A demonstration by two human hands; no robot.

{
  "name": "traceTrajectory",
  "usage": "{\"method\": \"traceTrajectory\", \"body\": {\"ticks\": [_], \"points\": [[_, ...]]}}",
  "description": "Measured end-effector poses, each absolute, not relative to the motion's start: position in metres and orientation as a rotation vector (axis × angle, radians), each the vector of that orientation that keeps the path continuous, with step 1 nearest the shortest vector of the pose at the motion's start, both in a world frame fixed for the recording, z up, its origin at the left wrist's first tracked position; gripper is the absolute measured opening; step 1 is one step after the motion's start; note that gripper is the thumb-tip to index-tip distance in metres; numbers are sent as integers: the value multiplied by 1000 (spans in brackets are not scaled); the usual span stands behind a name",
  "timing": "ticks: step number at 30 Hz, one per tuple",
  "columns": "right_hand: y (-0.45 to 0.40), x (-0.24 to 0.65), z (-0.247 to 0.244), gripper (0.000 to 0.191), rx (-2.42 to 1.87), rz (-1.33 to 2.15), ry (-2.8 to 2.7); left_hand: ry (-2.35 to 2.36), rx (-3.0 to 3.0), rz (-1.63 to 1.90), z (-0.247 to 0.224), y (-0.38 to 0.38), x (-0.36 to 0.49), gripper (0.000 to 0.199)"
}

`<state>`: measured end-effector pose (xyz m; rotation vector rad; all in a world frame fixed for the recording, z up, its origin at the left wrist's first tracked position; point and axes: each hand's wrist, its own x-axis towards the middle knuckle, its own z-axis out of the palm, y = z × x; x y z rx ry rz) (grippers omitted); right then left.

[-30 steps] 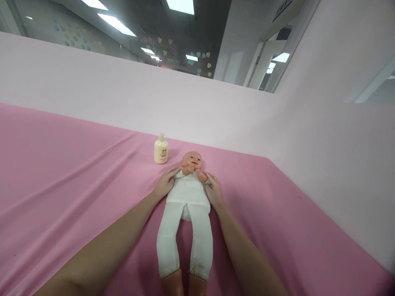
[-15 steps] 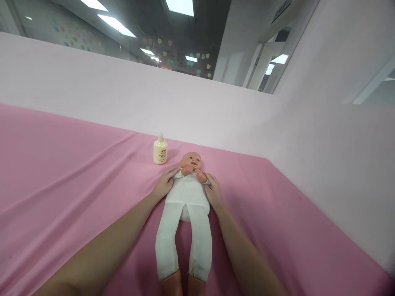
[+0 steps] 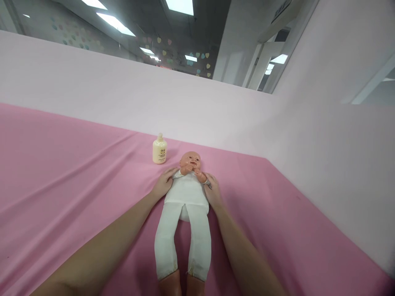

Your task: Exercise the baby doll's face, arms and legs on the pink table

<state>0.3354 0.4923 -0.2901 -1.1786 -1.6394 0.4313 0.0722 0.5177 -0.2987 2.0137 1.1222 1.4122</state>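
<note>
A baby doll (image 3: 187, 189) with a cloth body in white lies on its back, its head away from me and its feet toward me. Its two hands meet just below its mouth. My left hand (image 3: 165, 183) is closed about the doll's upper arm on the left of the view, fingers on the sleeve. On the other side, my right hand (image 3: 212, 191) grips the doll's other arm, thumb and fingers close to the elbow. Beyond my left hand, a cream-coloured bottle (image 3: 159, 151) with a rounded cap stands upright, touched by neither hand.
Pink sheeting (image 3: 92, 164) with folds on the left covers the surface under the doll. A white wall (image 3: 138, 94) rises along the far edge, and another wall (image 3: 333, 164) borders the right side. Above the far wall, a glass panel (image 3: 197, 37) shows ceiling lights and heart shapes.
Both hands keep their places on the doll's arms. The whole view has shifted very slightly; the doll and bottle rest as before.
</note>
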Motion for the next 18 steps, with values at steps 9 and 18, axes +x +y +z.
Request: {"method": "traceTrajectory", "body": {"ticks": [9,18], "points": [[493,336,-289,62,-1195,437,-1646,1131,2015,1396,-297,516,72,65],[494,337,-291,60,-1168,424,-1658,1138,2021,1394,-297,516,72,65]]}}
